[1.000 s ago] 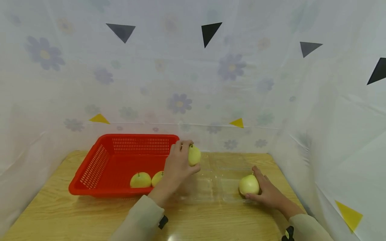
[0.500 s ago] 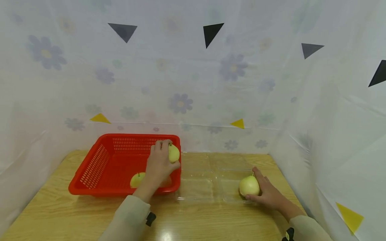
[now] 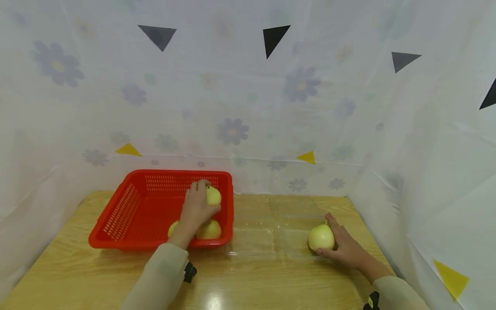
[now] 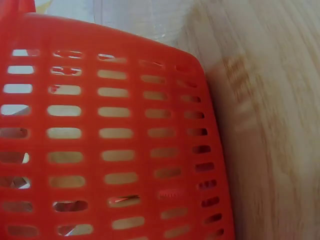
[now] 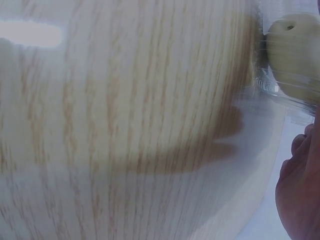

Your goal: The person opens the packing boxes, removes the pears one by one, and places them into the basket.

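Note:
In the head view, my left hand point(image 3: 195, 207) grips a pale yellow-green pear point(image 3: 214, 196) over the right part of a red plastic basket point(image 3: 155, 246). Two more pears lie along the basket's front side: one point(image 3: 209, 230) just below the hand, another point(image 3: 172, 228) partly hidden by the wrist. At the right, my right hand point(image 3: 346, 250) holds a pear point(image 3: 321, 238) between thumb and fingers in a clear plastic tray point(image 3: 253, 243). The left wrist view is filled by the slotted basket wall point(image 4: 90, 120); the left hand is out of it. The right wrist view catches that tray pear point(image 5: 295, 55) at its edge.
Both containers stand side by side on a wood-grain table point(image 3: 263, 284), the tray directly right of the basket. A white flowered curtain point(image 3: 248, 99) with black and yellow triangles rises behind and at the sides.
My left hand has carried its pear leftward from above the tray to over the basket, uncovering the pear at the basket's front right. The right hand keeps its place on its pear.

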Available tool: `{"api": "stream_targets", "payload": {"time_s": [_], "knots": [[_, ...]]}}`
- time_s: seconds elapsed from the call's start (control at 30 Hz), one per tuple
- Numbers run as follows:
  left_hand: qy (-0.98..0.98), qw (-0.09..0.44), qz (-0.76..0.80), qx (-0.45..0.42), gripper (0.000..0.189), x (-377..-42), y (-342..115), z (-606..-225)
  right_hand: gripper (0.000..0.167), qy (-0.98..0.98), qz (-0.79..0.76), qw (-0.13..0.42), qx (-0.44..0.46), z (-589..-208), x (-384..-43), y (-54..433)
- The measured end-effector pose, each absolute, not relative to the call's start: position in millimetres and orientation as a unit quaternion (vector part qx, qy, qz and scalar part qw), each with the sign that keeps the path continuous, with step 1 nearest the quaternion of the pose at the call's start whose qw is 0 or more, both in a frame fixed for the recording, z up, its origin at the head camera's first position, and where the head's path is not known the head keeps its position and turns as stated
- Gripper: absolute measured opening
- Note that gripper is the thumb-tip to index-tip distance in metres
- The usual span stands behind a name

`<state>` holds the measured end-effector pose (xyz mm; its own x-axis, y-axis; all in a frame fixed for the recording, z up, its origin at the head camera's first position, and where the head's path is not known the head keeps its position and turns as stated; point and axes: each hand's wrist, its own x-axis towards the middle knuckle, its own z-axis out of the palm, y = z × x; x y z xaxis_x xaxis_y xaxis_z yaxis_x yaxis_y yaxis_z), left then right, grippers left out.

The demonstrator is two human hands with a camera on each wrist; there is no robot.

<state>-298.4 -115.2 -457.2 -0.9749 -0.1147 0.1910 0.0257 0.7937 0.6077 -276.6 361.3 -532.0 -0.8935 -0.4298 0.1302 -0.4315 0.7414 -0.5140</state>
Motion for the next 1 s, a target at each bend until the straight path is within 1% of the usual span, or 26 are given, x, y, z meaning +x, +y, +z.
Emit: {"api": "stream_targets", "payload": {"time_s": [0.33, 0.6, 0.7, 1.0], "knots": [[-0.938, 0.067, -0.338, 0.037, 0.076, -305.5, -116.9, -463.2, 0.113, -0.935, 0.276, -0.004, 0.223, -535.8, -277.8, 364.1], [-0.938, 0.027, -0.344, 0.040, 0.066, -308.3, -117.3, -468.6, 0.113, -0.936, 0.278, -0.009, 0.217, -534.7, -278.8, 364.4], [-0.939, 0.015, -0.342, 0.039, 0.066, -308.4, -117.2, -470.5, 0.113, -0.936, 0.275, -0.009, 0.218, -534.7, -278.5, 364.4], [-0.937, -0.001, -0.346, 0.039, 0.060, -306.3, -117.0, -471.8, 0.113, -0.933, 0.279, -0.004, 0.227, -534.8, -277.7, 363.4]]}}
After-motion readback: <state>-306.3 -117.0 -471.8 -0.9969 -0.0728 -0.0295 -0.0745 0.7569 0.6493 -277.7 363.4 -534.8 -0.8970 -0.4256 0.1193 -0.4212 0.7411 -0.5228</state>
